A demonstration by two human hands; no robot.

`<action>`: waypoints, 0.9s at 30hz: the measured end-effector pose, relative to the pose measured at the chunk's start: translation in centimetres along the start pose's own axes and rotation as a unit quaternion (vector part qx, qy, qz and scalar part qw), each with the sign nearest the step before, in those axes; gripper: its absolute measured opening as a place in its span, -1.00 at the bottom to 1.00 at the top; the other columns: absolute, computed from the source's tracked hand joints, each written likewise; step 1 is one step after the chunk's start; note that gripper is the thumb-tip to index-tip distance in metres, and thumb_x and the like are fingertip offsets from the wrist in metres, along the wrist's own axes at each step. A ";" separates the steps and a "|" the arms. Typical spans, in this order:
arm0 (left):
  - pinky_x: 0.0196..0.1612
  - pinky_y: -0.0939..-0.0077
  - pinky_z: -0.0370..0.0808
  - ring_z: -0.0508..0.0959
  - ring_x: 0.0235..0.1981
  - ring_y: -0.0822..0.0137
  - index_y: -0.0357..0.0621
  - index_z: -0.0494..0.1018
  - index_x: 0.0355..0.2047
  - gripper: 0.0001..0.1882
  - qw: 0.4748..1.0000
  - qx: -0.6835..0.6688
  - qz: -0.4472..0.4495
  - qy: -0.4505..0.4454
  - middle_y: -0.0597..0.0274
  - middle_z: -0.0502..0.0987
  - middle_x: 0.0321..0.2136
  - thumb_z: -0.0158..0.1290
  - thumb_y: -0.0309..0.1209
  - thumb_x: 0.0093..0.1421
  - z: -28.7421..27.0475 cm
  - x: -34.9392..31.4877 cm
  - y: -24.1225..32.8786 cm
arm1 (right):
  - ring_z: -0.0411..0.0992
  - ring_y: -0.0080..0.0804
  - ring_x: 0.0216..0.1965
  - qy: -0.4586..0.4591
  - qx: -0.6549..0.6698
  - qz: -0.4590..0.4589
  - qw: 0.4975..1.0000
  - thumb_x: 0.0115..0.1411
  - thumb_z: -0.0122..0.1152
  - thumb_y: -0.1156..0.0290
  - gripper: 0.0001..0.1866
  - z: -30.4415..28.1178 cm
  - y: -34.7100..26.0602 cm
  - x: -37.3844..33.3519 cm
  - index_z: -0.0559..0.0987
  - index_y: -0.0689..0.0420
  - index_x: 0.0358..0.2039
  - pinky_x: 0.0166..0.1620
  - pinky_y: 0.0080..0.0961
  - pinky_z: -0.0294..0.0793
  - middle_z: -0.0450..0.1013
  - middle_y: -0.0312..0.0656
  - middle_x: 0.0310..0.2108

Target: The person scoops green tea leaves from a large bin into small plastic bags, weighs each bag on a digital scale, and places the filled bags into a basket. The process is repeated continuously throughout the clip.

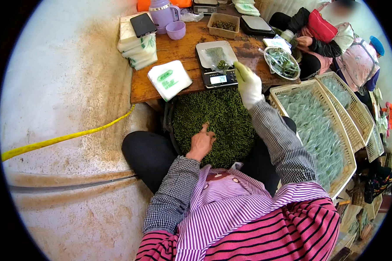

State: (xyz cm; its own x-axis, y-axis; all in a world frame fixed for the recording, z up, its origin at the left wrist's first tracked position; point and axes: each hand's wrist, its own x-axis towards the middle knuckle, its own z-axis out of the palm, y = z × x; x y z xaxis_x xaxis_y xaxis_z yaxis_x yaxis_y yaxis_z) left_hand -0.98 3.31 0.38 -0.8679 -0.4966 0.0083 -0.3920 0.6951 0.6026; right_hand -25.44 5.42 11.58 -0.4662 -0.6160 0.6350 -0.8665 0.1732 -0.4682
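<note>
My bare left hand reaches down to the small dark-green rolled pellets, like rolled tea leaves, in a wide round container between my knees. Its index finger stretches forward and its thumb stands apart; some fingertips are hidden. My right hand, in a white glove with greenish-yellow fingertips, is beside the right edge of a digital scale, fingers stretched out. On the scale's white pan lies a clear plastic bag. A small clump of green pellets sits at the bag's near end, close to the gloved fingertips.
White bags with green print lie at the wooden table's front edge. Behind are a phone, purple jug, purple bowl and tub. Crates of filled bags stand right. Co-workers sit beyond a round basket.
</note>
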 end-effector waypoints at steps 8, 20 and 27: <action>-0.32 0.18 0.52 0.58 -0.45 0.04 -0.08 0.56 -0.23 -0.76 0.997 0.043 -0.028 -0.056 0.04 0.58 -0.48 0.11 -0.26 0.13 0.3 0.2 0.6 | 0.16 -0.09 0.21 -0.451 -0.297 0.157 0.827 0.15 0.12 0.37 -0.63 1.9 1.6 -12.2 0.53 -0.04 0.01 0.17 -0.09 0.21 0.26 -0.14 0.17; -0.32 0.46 0.53 0.60 -0.45 0.38 -0.18 0.55 -0.21 -0.80 0.980 -0.171 -0.103 -0.005 0.17 0.61 -0.42 0.09 -0.40 0.18 -3.6 3.1 0.8 | 0.25 -0.21 0.12 -0.420 -0.227 0.277 0.834 -0.03 0.38 0.13 -0.64 2.7 4.1 -12.5 0.65 0.05 -0.25 0.19 -0.29 0.20 0.33 -0.14 0.09; -0.31 0.62 0.50 0.59 -0.33 0.45 -0.25 0.47 -0.07 -0.72 0.895 -0.408 -0.159 0.092 0.21 0.59 -0.29 -0.02 -0.34 0.30 -5.9 10.7 2.1 | 0.40 -0.31 -0.03 -0.180 0.373 0.523 0.745 0.03 0.39 0.39 -0.46 -0.9 3.9 -10.0 0.45 0.33 0.01 0.14 -0.43 0.26 0.48 -0.06 -0.09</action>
State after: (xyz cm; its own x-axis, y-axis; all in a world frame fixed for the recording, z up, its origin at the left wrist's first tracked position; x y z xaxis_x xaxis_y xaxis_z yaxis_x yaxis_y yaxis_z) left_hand -9.32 -3.67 6.43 -0.6582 -0.7308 -0.1809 -0.1922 -0.0692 0.9789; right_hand -24.36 13.00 3.95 -0.6217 -0.6341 -0.4597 0.3396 0.3107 -0.8878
